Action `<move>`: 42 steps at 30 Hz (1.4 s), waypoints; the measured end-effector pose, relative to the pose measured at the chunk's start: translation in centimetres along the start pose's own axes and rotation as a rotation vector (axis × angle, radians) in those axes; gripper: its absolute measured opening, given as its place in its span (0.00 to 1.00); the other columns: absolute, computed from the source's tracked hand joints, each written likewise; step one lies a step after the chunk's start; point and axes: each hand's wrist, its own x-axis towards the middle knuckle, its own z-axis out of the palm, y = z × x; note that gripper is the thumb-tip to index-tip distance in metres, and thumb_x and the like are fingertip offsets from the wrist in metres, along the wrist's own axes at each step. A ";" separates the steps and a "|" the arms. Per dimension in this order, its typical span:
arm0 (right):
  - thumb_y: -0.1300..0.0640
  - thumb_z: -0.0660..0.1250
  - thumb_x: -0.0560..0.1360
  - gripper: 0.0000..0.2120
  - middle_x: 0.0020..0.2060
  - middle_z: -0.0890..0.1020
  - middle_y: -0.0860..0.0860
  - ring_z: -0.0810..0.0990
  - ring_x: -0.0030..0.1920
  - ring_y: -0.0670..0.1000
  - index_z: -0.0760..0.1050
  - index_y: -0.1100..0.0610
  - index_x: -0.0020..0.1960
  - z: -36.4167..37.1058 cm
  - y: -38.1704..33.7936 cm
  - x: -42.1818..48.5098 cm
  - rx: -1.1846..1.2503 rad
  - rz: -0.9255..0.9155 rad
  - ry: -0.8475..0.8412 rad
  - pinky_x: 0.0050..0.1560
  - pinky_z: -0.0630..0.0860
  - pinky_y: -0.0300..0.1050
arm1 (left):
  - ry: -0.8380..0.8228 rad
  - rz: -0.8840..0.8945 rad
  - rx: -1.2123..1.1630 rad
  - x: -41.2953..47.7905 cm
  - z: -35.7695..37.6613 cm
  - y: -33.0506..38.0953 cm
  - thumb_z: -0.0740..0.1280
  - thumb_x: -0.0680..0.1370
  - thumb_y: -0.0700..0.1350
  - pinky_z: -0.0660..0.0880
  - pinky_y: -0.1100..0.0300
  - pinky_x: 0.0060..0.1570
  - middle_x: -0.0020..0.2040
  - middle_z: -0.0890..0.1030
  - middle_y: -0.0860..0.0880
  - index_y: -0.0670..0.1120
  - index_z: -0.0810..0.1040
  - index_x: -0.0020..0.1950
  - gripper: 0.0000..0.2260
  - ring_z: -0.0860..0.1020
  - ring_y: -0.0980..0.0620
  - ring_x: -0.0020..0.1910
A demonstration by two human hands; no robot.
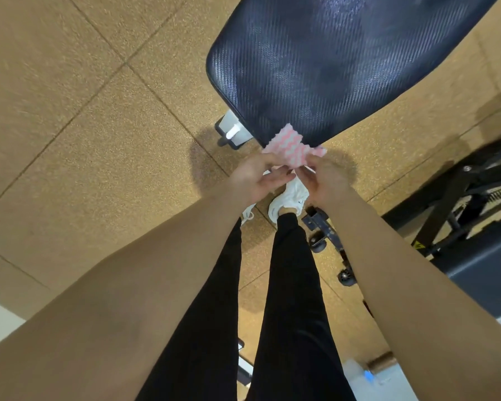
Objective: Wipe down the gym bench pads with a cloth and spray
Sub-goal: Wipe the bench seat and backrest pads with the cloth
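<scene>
1. The left hand (255, 178) pinches the lower left edge of a small pink-and-white checked cloth (291, 149). The thumb and curled fingers close on the fabric, and the rest of the hand is loosely cupped beneath it.
2. The right hand (326, 180) grasps the cloth's lower right edge the same way, its fingertips bunched on the fabric. The two hands sit close together, almost touching.
3. The cloth is stretched between both hands and fans upward from them. Its top overlaps the near rounded end of the dark navy, weave-textured bench pad (330, 68); whether it touches the pad cannot be told.
4. The pad runs away toward the upper right, above a tan speckled tile floor (84, 140).
5. A white bracket (232, 130) shows under the pad's near left corner.
6. Below the hands are white sneakers (289, 198) and black leggings (292, 285).
7. To the right stands a black metal frame (446, 204) with small black wheels (318, 246) near the feet.
</scene>
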 end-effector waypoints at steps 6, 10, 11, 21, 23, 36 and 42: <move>0.73 0.70 0.74 0.16 0.50 0.84 0.62 0.87 0.47 0.55 0.76 0.66 0.61 1.0 -0.3 -0.6 -0.047 -0.094 0.080 0.44 0.85 0.42 | 0.110 0.056 0.011 0.1 1.4 -0.3 0.72 0.76 0.32 0.84 0.56 0.51 0.59 0.83 0.37 0.34 0.75 0.68 0.20 0.85 0.46 0.55; 0.69 0.72 0.75 0.15 0.55 0.84 0.60 0.85 0.52 0.54 0.78 0.65 0.61 1.0 0.7 -0.5 -0.155 -0.089 0.068 0.40 0.83 0.38 | 0.346 0.136 0.029 0.8 0.6 -0.6 0.73 0.77 0.34 0.83 0.64 0.41 0.53 0.85 0.40 0.34 0.78 0.63 0.15 0.86 0.54 0.39; 0.68 0.72 0.75 0.15 0.55 0.84 0.60 0.85 0.51 0.53 0.78 0.65 0.61 1.1 1.1 -0.5 -0.146 -0.081 0.054 0.40 0.83 0.38 | 0.360 0.158 0.028 0.9 0.3 -0.6 0.73 0.78 0.34 0.83 0.63 0.41 0.54 0.85 0.40 0.35 0.79 0.62 0.13 0.86 0.53 0.41; 0.59 0.78 0.70 0.09 0.35 0.86 0.55 0.86 0.38 0.58 0.83 0.48 0.35 5.1 2.5 0.1 -0.422 -0.332 0.187 0.42 0.85 0.60 | 0.513 0.173 0.035 -0.3 -0.4 6.2 0.74 0.79 0.44 0.80 0.61 0.32 0.37 0.80 0.45 0.37 0.74 0.66 0.20 0.78 0.51 0.26; 0.56 0.78 0.68 0.13 0.29 0.84 0.51 0.86 0.36 0.58 0.81 0.44 0.29 5.7 1.7 0.5 -0.558 -0.454 0.221 0.40 0.84 0.59 | 0.528 0.195 0.063 -0.3 -0.8 7.6 0.74 0.78 0.45 0.83 0.54 0.53 0.39 0.80 0.45 0.39 0.70 0.64 0.21 0.81 0.48 0.33; 0.56 0.75 0.73 0.06 0.41 0.84 0.58 0.79 0.40 0.49 0.85 0.59 0.44 5.4 0.2 -2.2 -0.506 -0.615 -0.087 0.48 0.83 0.52 | 0.435 0.604 0.398 -4.4 -2.4 9.1 0.75 0.77 0.39 0.77 0.62 0.33 0.38 0.78 0.49 0.44 0.73 0.43 0.11 0.76 0.57 0.28; 0.62 0.70 0.77 0.13 0.58 0.83 0.54 0.85 0.53 0.52 0.76 0.71 0.56 -1.3 1.1 -7.8 -0.269 -0.405 -0.093 0.44 0.83 0.38 | 0.158 0.522 0.799 -8.7 -1.2 6.3 0.70 0.81 0.39 0.78 0.61 0.37 0.34 0.79 0.54 0.42 0.79 0.60 0.09 0.76 0.56 0.31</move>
